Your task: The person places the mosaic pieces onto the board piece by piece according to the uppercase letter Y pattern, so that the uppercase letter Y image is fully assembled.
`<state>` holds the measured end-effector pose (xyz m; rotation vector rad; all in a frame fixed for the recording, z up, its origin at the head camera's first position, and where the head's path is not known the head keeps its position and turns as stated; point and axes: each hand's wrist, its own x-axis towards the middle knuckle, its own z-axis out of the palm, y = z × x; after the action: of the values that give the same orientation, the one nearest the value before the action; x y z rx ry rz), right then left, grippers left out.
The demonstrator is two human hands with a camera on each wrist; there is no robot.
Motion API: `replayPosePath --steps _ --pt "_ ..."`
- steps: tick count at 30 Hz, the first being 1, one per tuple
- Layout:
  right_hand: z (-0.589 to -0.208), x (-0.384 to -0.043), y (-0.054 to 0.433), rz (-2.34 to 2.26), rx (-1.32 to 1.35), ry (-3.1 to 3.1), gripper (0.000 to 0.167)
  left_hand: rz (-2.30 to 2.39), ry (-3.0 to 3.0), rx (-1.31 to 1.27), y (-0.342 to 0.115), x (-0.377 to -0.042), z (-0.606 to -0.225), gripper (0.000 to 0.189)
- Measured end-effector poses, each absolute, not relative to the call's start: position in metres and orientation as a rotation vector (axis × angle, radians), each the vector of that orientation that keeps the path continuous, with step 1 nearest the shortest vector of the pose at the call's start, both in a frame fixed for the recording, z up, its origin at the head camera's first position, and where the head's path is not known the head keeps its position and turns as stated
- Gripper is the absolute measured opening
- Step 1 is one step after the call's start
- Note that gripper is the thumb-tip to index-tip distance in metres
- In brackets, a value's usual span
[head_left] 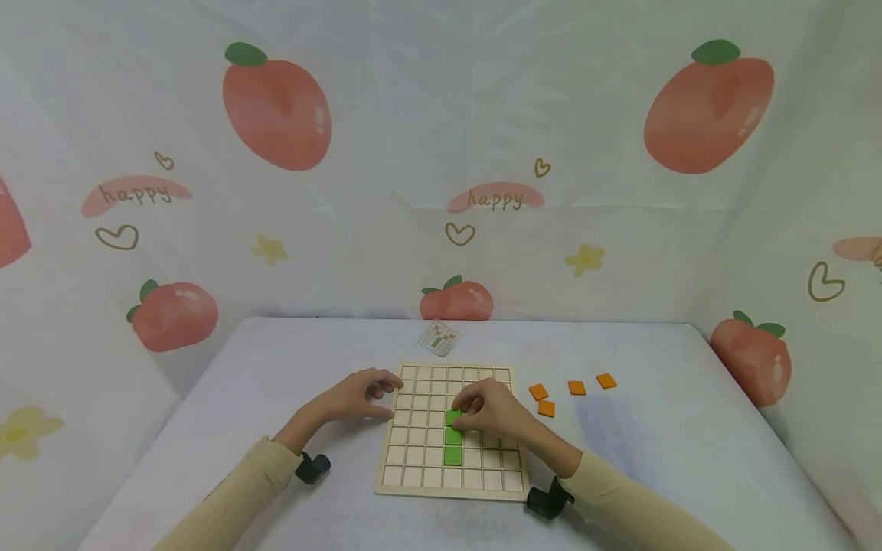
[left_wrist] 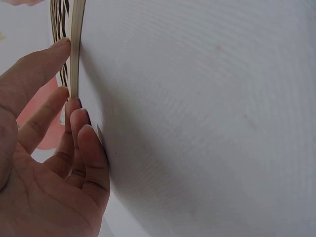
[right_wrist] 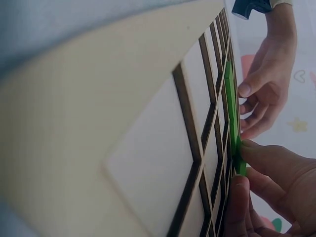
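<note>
The right hand (head_left: 491, 412) has its thumb and fingertips closed in a pinch on a green tile (head_left: 452, 417) at the far end of a line of 3 green tiles; whether that tile sits fully down in its cell, I cannot tell. The left hand (head_left: 358, 394) is loosely open, its fingers softly bent and spread from the thumb, with the thumb tip and fingertips touching the left edge of the pale wooden board (head_left: 413, 418); it holds no tile. The board lies flat beneath the right hand, its raised strips marking out square cells. The other 2 green tiles (head_left: 452, 447) fill the next 2 cells towards the person in the same column, and the row of cells nearest the person lies just beyond them. To the right of the board are 4 orange tiles (head_left: 576, 388) on the white table (head_left: 620, 459), 2 close together near the board and 2 farther right. Just past the board's far edge lies a small card (head_left: 439, 338) printed with a grid and orange and green squares. Cream sleeves (head_left: 241, 490) cover both forearms, and a black wrist camera (head_left: 313, 468) sits at each wrist. Behind the table hangs a pale cloth (head_left: 400, 115) printed with red fruit, hearts, yellow flowers and the word "happy".
</note>
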<state>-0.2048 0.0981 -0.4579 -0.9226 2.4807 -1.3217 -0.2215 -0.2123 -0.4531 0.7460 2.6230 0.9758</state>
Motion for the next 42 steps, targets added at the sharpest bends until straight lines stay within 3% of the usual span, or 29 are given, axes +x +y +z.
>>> replayPosePath --steps 22,42 --pt "-0.462 -0.207 0.105 -1.351 -0.941 2.425 0.016 0.976 2.625 0.769 -0.213 -0.222 -0.454 0.048" --pt "-0.449 -0.205 0.182 -1.439 -0.857 2.363 0.023 0.964 2.624 0.772 -0.214 -0.224 -0.456 0.049"
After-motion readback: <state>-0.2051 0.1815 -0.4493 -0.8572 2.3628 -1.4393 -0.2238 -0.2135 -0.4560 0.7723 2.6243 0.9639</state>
